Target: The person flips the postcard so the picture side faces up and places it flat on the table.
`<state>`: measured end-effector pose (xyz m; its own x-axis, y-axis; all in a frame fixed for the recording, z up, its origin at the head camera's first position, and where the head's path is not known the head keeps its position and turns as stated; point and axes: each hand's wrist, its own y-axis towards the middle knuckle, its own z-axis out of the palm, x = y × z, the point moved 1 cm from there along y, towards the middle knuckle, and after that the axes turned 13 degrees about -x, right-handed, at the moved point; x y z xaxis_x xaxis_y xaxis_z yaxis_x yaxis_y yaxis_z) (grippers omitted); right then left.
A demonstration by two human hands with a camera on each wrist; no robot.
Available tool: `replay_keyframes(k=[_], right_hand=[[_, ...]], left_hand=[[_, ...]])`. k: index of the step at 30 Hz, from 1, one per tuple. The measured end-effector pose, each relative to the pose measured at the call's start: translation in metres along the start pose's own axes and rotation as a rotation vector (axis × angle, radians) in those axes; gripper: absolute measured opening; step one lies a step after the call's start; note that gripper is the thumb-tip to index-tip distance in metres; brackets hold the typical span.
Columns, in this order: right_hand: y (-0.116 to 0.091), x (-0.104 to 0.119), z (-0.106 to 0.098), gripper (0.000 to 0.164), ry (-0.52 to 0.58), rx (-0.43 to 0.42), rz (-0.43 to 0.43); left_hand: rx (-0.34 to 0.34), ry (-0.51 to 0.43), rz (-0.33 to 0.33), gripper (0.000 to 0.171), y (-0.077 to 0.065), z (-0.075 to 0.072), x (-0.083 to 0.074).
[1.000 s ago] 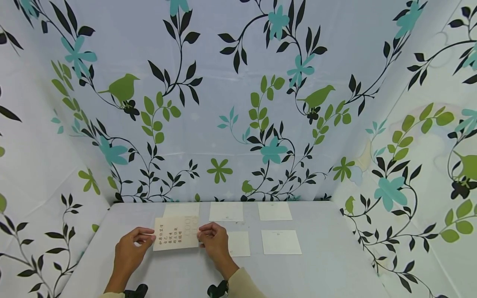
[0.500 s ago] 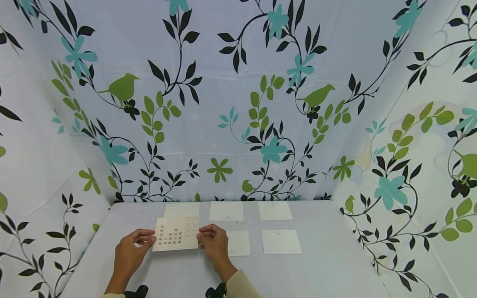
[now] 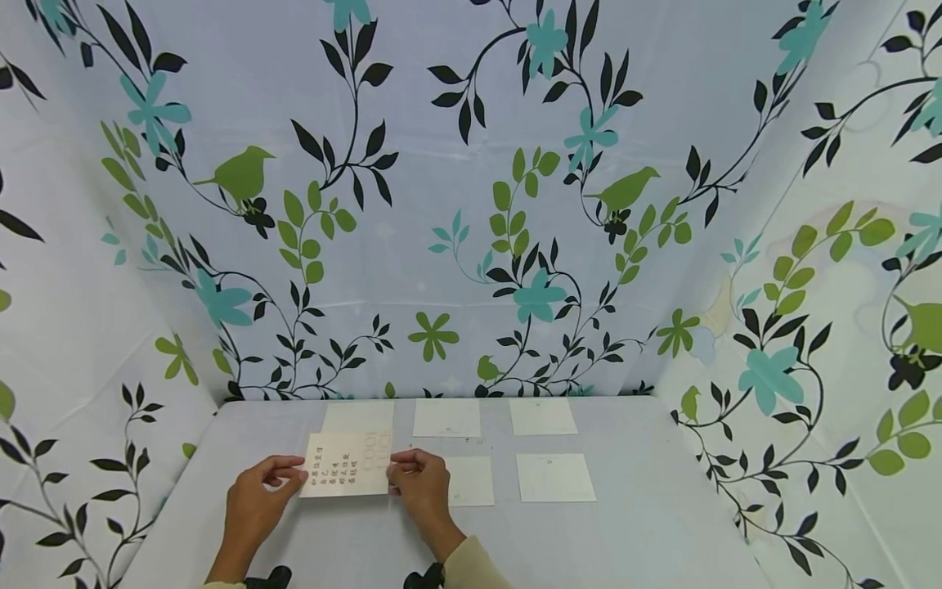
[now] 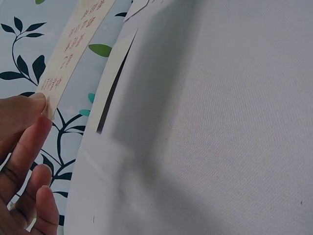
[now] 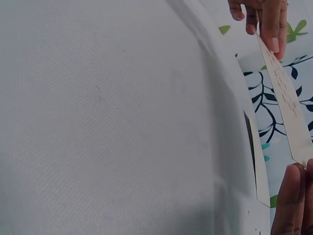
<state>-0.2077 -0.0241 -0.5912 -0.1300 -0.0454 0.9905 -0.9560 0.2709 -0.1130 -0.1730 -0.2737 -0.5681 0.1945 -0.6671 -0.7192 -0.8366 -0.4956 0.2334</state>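
Note:
A cream card [image 3: 346, 465] with columns of brown written characters and faint outlined shapes is held up over the table, tilted to face the head camera. My left hand [image 3: 257, 499] pinches its left edge between thumb and fingertips; in the left wrist view the thumb and index finger meet on the card's corner [image 4: 51, 93]. On the opposite edge, my right hand [image 3: 423, 489] pinches the card with thumb and bent fingers. The right wrist view shows the card [image 5: 286, 100] stretched between both hands, raised above the tabletop.
Behind the held card lies another pale card [image 3: 359, 415], partly covered by it. More cards lie flat: one at back centre [image 3: 446, 418], one at back right [image 3: 544, 417], one at front right [image 3: 556, 478], one partly behind my right hand [image 3: 473, 481]. Leaf-patterned cloth [image 3: 471, 204] surrounds the white table [image 3: 625, 532].
The held card and both hands have sunk very slightly, and the right hand has drifted a little left. Both hands keep their hold; the other cards stay put.

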Motion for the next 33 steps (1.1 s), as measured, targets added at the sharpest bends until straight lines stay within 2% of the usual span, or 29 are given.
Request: replay_keyframes(k=[8, 14, 23, 27, 33], right_hand=[[-0.002, -0.002, 0.001, 0.026, -0.041, 0.01, 0.003], [-0.003, -0.001, 0.001, 0.033, -0.086, 0.028, -0.005], [-0.005, -0.002, 0.0, 0.042, -0.064, 0.06, -0.006], [-0.005, -0.004, 0.0, 0.05, -0.091, 0.071, -0.017], [-0.004, -0.009, 0.001, 0.059, -0.143, 0.076, -0.042]], left_hand=[[0.039, 0.004, 0.002, 0.033, 0.0, 0.002, 0.006], [0.103, 0.006, -0.012, 0.042, 0.001, 0.0, 0.007], [0.169, 0.025, -0.013, 0.055, 0.002, 0.0, 0.012], [0.199, 0.032, -0.009, 0.063, 0.003, 0.0, 0.013], [0.211, 0.039, -0.002, 0.064, 0.002, 0.001, 0.014]])
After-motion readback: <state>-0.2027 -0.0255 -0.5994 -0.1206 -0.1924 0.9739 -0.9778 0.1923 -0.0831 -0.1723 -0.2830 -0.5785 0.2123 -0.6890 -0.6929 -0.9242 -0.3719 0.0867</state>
